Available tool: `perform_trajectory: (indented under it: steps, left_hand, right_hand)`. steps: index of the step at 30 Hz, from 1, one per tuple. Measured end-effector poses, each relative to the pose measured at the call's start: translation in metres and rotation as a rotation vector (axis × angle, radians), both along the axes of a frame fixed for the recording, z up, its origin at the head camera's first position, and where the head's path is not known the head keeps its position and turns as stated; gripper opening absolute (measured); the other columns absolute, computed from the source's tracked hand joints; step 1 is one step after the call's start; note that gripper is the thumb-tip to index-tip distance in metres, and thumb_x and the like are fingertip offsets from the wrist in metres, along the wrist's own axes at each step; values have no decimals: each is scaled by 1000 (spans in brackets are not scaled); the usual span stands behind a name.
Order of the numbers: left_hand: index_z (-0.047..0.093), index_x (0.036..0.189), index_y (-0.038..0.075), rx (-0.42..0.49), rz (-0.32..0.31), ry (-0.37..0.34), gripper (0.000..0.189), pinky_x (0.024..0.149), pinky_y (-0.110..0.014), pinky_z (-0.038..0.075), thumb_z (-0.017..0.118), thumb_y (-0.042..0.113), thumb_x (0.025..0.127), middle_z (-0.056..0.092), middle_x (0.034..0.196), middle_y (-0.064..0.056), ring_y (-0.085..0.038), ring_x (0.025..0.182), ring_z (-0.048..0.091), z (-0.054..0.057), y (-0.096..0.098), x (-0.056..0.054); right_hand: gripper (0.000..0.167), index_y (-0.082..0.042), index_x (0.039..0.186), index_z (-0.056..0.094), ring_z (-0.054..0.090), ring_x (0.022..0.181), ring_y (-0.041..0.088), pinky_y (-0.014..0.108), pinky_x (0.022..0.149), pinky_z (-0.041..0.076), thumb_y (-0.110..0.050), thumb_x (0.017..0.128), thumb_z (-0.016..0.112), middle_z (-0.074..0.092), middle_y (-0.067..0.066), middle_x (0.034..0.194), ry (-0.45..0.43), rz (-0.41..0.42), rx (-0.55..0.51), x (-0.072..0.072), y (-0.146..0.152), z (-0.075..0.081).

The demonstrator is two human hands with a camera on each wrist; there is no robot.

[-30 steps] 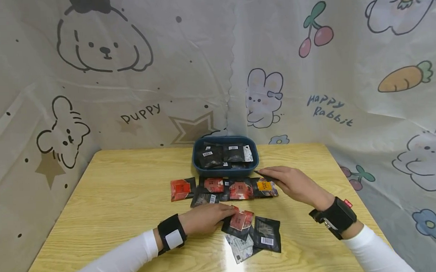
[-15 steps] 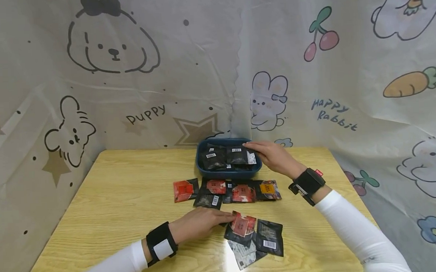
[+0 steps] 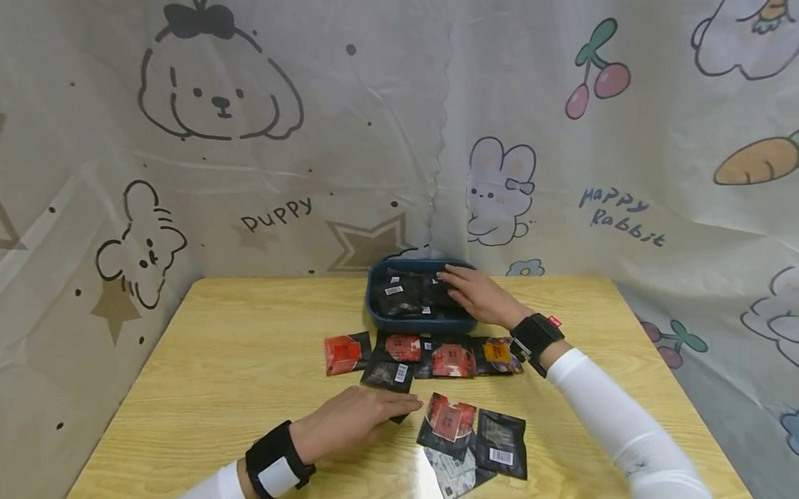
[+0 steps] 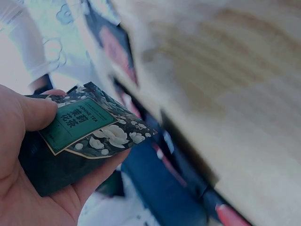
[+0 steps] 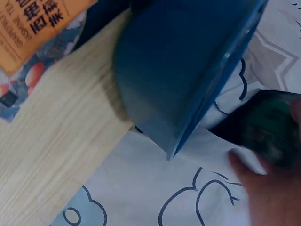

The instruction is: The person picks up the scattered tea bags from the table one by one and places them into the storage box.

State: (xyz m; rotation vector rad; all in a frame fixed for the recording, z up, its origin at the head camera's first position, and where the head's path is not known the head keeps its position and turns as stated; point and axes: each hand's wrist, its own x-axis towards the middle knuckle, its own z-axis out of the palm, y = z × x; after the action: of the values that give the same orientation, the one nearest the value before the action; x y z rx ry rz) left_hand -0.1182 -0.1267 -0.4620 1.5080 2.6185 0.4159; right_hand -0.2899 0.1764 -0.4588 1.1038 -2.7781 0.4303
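My left hand (image 3: 353,421) pinches a dark tea packet between thumb and fingers, low above the table. In the left wrist view that jasmine tea packet (image 4: 80,132) shows a green label and white flowers. My right hand (image 3: 483,298) is over the right part of the blue bin (image 3: 418,326). The right wrist view shows it gripping a dark packet with a green label (image 5: 265,125), blurred, near the bin's rim. Several black packets (image 3: 400,296) lie inside the bin.
In front of the bin lies a row of packets, including a red-labelled one (image 3: 346,353) and an orange-labelled one (image 3: 498,352). Nearer are a red-and-black packet (image 3: 447,426), a black packet (image 3: 502,444) and a pale packet (image 3: 450,472). A printed curtain (image 3: 395,132) hangs behind the table.
My right hand has moved from beside the bin's front right corner to over the bin. The left hand has drawn left, away from the red-and-black packet, with its packet.
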Motion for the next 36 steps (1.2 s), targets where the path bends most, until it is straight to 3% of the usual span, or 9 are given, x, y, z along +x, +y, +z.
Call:
perform_trajectory:
  steps: [4, 7, 10, 13, 17, 20, 23, 28, 36]
  left_hand:
    - [53, 142, 22, 13, 49, 34, 59, 78, -27, 54, 64, -2, 90, 55, 139, 5, -13, 114, 60, 12, -4, -3]
    - [53, 142, 21, 31, 92, 36, 55, 88, -34, 53, 62, -1, 92, 55, 139, 4, -16, 118, 58, 20, -7, -8]
    - [52, 143, 21, 51, 128, 44, 54, 91, -36, 53, 61, 0, 94, 54, 140, 3, -17, 120, 57, 26, -11, -14]
    - [49, 146, 21, 55, 148, 96, 60, 85, -34, 54, 62, -2, 92, 51, 143, 1, -18, 120, 57, 32, -14, -21]
    - [43, 149, 19, 67, 155, 200, 66, 83, -34, 55, 63, -4, 90, 45, 148, -1, -20, 122, 55, 36, -14, -35]
    - [41, 150, 17, 86, 157, 265, 66, 82, -35, 55, 61, -4, 91, 41, 151, -3, -22, 124, 53, 36, -11, -50]
    - [40, 150, 14, 94, 163, 310, 64, 80, -35, 54, 58, -5, 92, 39, 152, -5, -23, 125, 53, 36, -6, -65]
    - [41, 150, 14, 93, 178, 320, 59, 97, -40, 49, 56, -1, 95, 39, 152, -6, -22, 133, 44, 36, 6, -91]
    - [36, 152, 16, 19, 235, 326, 59, 101, -41, 45, 54, 4, 97, 37, 154, -5, -23, 135, 43, 32, 27, -134]
  right_hand:
    - [62, -16, 153, 35, 23, 144, 36, 65, 111, 16, -49, 101, 43, 27, 15, 157, -189, -57, 151, 6, 3, -7]
    - [66, -19, 154, 33, 20, 145, 35, 65, 112, 11, -56, 99, 43, 23, 13, 159, -215, -71, 164, 12, 6, -7]
    - [65, -18, 153, 36, 23, 144, 35, 63, 113, 12, -54, 99, 45, 25, 13, 158, -164, -54, 115, 18, 10, -6]
    - [63, -15, 150, 40, 26, 143, 35, 59, 114, 16, -50, 99, 50, 29, 15, 156, -77, -14, 64, 31, 13, -5]
    - [59, -12, 146, 47, 29, 142, 34, 54, 114, 23, -43, 97, 58, 34, 16, 153, 54, 61, 34, 58, 12, -8]
    - [58, -12, 143, 51, 32, 140, 34, 54, 112, 28, -40, 94, 63, 38, 15, 152, 83, 119, 26, 85, 10, -14]
    - [58, -14, 143, 50, 34, 140, 32, 52, 111, 31, -41, 93, 64, 38, 12, 152, 35, 162, 44, 112, 9, -20]
    - [65, -20, 148, 45, 35, 139, 30, 48, 110, 34, -48, 92, 64, 37, 10, 153, -76, 210, 116, 147, 5, -28]
    - [80, -24, 152, 36, 38, 138, 28, 48, 104, 41, -59, 86, 64, 32, 7, 156, -268, 273, 155, 169, 0, -43]
